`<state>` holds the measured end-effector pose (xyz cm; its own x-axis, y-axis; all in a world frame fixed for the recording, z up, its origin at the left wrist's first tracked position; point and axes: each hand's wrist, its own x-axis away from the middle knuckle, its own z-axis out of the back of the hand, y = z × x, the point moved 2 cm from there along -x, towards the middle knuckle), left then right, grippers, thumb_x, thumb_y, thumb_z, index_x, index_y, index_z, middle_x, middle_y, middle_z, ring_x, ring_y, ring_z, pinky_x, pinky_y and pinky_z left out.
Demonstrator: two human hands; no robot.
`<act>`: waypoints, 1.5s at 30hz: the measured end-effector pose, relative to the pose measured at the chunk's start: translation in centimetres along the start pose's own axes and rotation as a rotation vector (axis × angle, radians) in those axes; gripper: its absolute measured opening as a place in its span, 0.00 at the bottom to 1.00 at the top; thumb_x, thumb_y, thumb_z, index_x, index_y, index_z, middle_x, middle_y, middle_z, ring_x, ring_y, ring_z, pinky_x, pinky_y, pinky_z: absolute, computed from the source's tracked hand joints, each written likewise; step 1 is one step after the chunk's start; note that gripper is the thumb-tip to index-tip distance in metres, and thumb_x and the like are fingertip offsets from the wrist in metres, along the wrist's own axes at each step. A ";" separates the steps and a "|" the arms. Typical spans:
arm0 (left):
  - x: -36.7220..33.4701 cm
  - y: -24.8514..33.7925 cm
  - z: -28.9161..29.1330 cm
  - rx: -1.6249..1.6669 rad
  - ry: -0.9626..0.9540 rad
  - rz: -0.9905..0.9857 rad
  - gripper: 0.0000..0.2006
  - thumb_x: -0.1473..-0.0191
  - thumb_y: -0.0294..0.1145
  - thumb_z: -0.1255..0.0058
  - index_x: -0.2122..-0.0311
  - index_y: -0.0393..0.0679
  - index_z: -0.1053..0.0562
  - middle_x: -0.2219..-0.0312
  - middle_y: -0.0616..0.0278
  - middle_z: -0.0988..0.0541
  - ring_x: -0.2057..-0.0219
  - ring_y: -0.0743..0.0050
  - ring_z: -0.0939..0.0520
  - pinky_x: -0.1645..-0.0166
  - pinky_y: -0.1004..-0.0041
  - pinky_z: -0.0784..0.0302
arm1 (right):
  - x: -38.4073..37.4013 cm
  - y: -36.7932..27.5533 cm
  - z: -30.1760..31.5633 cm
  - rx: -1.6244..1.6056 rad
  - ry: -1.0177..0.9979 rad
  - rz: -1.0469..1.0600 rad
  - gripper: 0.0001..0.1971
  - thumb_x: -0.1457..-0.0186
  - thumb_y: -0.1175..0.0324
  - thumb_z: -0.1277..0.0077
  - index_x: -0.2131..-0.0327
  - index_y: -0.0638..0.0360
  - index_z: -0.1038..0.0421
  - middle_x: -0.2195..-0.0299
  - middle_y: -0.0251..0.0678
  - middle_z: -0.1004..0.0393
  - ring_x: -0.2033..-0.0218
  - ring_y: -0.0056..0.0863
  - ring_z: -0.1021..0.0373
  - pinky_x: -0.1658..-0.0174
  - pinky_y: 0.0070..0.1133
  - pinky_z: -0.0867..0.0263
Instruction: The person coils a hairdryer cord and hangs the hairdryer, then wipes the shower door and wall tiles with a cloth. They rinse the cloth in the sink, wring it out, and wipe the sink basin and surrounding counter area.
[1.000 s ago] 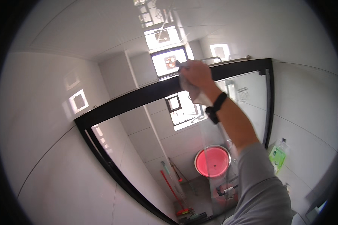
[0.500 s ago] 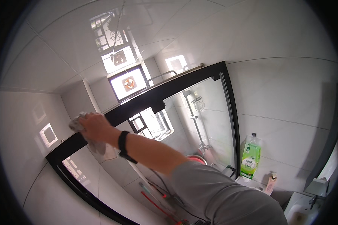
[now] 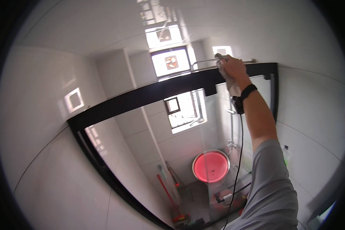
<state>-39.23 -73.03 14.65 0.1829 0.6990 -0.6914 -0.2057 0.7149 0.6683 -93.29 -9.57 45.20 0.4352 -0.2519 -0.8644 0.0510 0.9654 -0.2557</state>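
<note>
My right hand is raised at the top of the shower enclosure, its fingers closed around a pale grey cloth. The cloth drapes over the black top frame of the enclosure, and a bunched end sticks up above the rail. A black band circles my right wrist. A small dark piece sits beside it, with a thin black cable hanging down. My left hand is out of view.
Behind the glass, a red basin stands against the tiled wall, with a shower pole to its right. Long-handled tools, including a red-handled broom, lean at the left. A window with a fan is beyond the rail.
My right hand has moved with the cloth from the left part of the top frame to its right part. The view has shifted, bringing the whole red basin into sight.
</note>
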 end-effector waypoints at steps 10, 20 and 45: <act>0.7 3.1 1.2 -1.090 0.092 -0.552 0.23 0.47 0.47 0.45 0.45 0.60 0.28 0.35 0.55 0.40 0.35 0.40 0.41 0.37 0.38 0.50 | 10.8 -37.1 1.2 -0.493 -0.300 0.458 0.23 0.39 0.47 0.62 0.57 0.54 0.26 0.60 0.45 0.22 0.56 0.45 0.25 0.50 0.39 0.32; 0.8 2.5 1.1 -1.179 -0.005 -0.562 0.22 0.42 0.54 0.54 0.43 0.69 0.31 0.32 0.67 0.45 0.32 0.47 0.48 0.35 0.39 0.54 | 18.6 -57.2 3.5 -0.645 -0.252 0.734 0.19 0.43 0.52 0.55 0.53 0.50 0.29 0.62 0.42 0.21 0.56 0.43 0.25 0.53 0.37 0.30; -6.2 22.0 -15.7 0.226 -0.124 -0.879 0.22 0.47 0.36 0.47 0.47 0.41 0.31 0.38 0.48 0.37 0.33 0.37 0.45 0.35 0.33 0.60 | 5.6 -8.1 0.4 -0.406 0.238 0.361 0.26 0.42 0.49 0.54 0.50 0.60 0.29 0.62 0.47 0.22 0.58 0.47 0.26 0.49 0.38 0.36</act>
<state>-59.94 -61.92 29.36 0.2890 -0.1108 -0.9509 0.2474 0.9682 -0.0376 -90.95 -18.72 42.60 0.1447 0.0336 -0.9889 -0.4314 0.9016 -0.0325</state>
